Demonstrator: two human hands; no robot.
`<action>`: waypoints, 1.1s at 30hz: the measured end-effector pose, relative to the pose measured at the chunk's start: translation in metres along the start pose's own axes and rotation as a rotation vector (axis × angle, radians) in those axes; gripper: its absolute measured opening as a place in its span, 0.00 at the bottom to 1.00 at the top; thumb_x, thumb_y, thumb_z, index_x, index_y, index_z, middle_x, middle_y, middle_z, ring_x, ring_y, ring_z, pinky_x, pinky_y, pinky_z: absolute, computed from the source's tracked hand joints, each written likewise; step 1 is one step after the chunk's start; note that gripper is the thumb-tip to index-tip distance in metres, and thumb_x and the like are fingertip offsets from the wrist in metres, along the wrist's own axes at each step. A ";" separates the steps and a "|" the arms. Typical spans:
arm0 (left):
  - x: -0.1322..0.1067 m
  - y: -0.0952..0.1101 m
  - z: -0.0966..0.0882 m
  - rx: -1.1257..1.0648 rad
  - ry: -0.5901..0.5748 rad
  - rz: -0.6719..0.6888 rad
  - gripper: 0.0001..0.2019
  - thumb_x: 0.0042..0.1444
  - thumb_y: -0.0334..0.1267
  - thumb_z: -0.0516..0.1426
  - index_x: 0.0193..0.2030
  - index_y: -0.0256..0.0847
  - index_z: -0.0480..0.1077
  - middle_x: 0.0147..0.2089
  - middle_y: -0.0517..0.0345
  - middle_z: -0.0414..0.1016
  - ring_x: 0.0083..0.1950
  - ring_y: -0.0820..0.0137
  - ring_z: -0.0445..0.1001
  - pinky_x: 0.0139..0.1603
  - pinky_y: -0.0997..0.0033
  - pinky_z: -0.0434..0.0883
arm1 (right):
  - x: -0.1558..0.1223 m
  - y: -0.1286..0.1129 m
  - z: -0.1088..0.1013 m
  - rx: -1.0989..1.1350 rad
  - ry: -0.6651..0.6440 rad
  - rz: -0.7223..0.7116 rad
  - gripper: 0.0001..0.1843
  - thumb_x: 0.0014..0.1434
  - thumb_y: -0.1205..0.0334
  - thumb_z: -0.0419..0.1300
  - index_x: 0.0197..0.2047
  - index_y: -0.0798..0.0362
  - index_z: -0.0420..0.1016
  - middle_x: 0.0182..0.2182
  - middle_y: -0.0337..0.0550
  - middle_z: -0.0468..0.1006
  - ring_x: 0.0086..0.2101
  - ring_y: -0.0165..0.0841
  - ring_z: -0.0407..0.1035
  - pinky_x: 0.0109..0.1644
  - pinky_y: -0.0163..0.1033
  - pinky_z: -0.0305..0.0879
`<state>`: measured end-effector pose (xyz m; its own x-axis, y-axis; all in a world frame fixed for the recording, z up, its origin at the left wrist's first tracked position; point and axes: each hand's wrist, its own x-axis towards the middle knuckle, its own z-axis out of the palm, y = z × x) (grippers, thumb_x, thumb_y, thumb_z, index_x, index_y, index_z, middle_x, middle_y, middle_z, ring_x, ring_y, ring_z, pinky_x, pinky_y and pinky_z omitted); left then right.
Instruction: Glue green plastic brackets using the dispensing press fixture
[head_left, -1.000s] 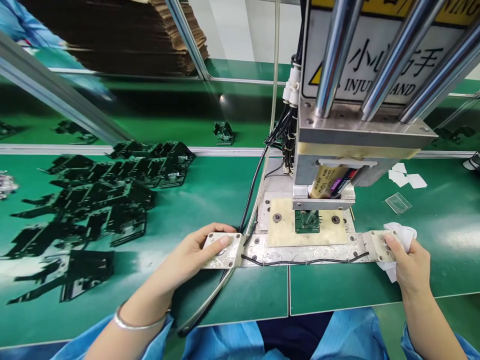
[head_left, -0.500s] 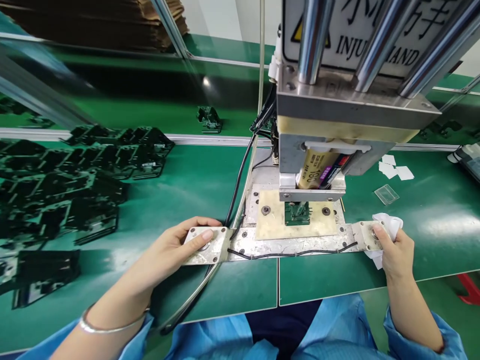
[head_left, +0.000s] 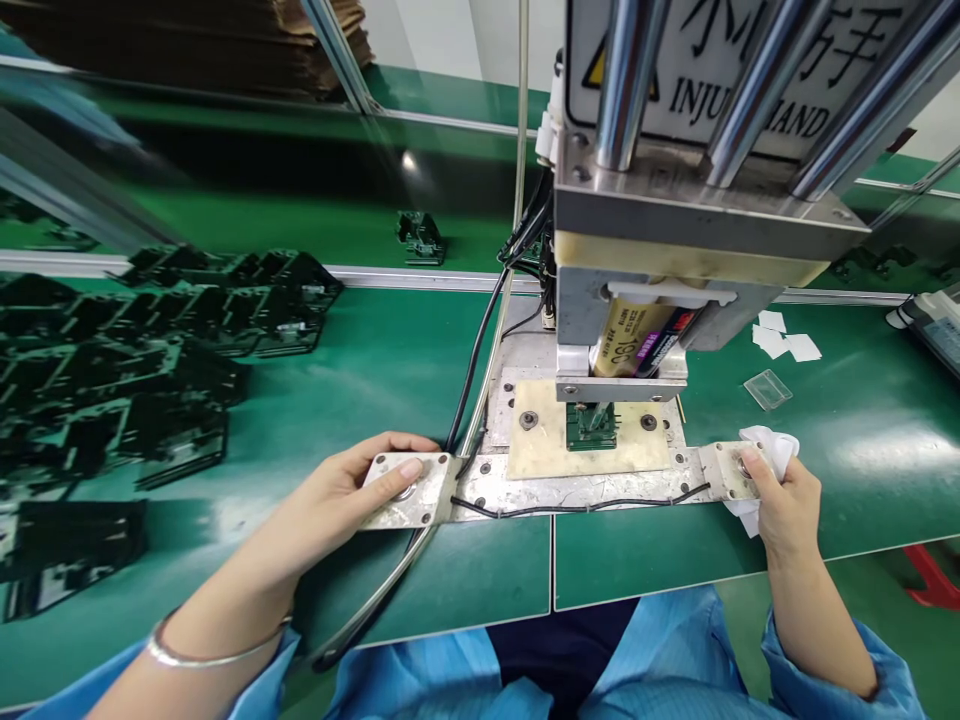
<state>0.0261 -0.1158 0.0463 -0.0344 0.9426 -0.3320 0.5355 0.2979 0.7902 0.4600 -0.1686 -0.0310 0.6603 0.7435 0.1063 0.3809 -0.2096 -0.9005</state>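
Right of centre, green part (head_left: 592, 434): on cream plate (head_left: 541, 456) under press head (head_left: 675, 250); step seemingly unfinished.
Left hand (head_left: 345, 493): grasping left block (head_left: 436, 490), thumb on top.
Right hand (head_left: 791, 505): clutching white cloth (head_left: 784, 450) against right block (head_left: 725, 470).
Dark parts (head_left: 187, 315), frame left: in rows; done or waiting, unclear.

Ahead of your left hand (head_left: 352, 490) lies an open lane of green tabletop (head_left: 390, 350) — dark parts (head_left: 187, 430) wall it left, the black cable (head_left: 470, 370) right. The press head (head_left: 675, 230) blocks your middle; right of it, a clear box (head_left: 768, 390) and white cards (head_left: 770, 341) interrupt open surface.
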 end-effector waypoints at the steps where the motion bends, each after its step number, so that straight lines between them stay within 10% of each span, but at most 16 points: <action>1: 0.000 0.000 0.000 -0.025 0.001 -0.002 0.33 0.46 0.69 0.60 0.43 0.39 0.75 0.37 0.56 0.77 0.34 0.66 0.71 0.35 0.73 0.67 | 0.000 0.001 0.000 0.003 -0.002 0.004 0.33 0.44 0.34 0.70 0.36 0.58 0.81 0.27 0.46 0.76 0.32 0.46 0.71 0.32 0.42 0.66; 33: 0.020 -0.034 -0.012 -0.071 -0.134 -0.057 0.35 0.44 0.70 0.61 0.47 0.42 0.73 0.40 0.57 0.76 0.37 0.65 0.70 0.37 0.72 0.67 | -0.002 -0.006 0.000 0.032 0.007 0.066 0.34 0.41 0.35 0.71 0.39 0.58 0.83 0.30 0.47 0.78 0.36 0.50 0.72 0.34 0.43 0.67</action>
<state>-0.0026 -0.1051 0.0191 0.0521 0.8968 -0.4394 0.4748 0.3648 0.8009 0.4563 -0.1683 -0.0256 0.6882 0.7239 0.0488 0.3155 -0.2381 -0.9186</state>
